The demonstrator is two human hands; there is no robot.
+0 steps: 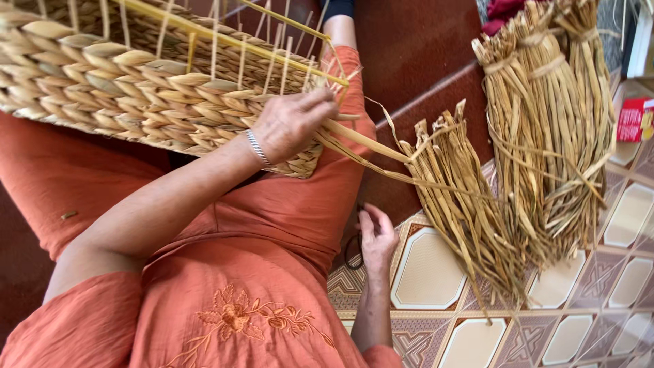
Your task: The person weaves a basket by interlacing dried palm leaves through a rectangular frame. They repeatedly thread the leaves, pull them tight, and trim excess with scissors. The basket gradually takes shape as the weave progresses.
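- Basket (122, 88) rests tilted across my lap at far left, half woven, with thin uprights standing bare above the plaited wall.
- My left hand (289, 123) lies on the basket's right end, fingers closed around a flat strand (354, 140) where it leaves the weave.
- The strand runs right from that hand toward the loose bundle (463, 197) on the floor.
- My right hand (376, 238) is low and near, beside my knee at the edge of the tiles (426, 276); fingers loosely curled, nothing held that I can see. A dark loop lies just left of it; I cannot tell what it is.
- Look of the basket: pale tan to straw yellow, thick twisted plaits in rows, dry and matte, a yellow cane rim line along the top.
- Handling, as I judge it: the basket is light for its bulk, the wall firm but springy. The strand is soft, papery, likely to split or crease if bent sharply.
- Best hold on the strand: close to the weave, pinched flat between thumb and fingers, so tension stays even.
- Best hold on the basket: palm on the finished wall, not on the thin uprights, which look brittle.
- Far right: two tied bundles (552, 116) of the same dried fibre, and a red packet (633, 119) at the edge.
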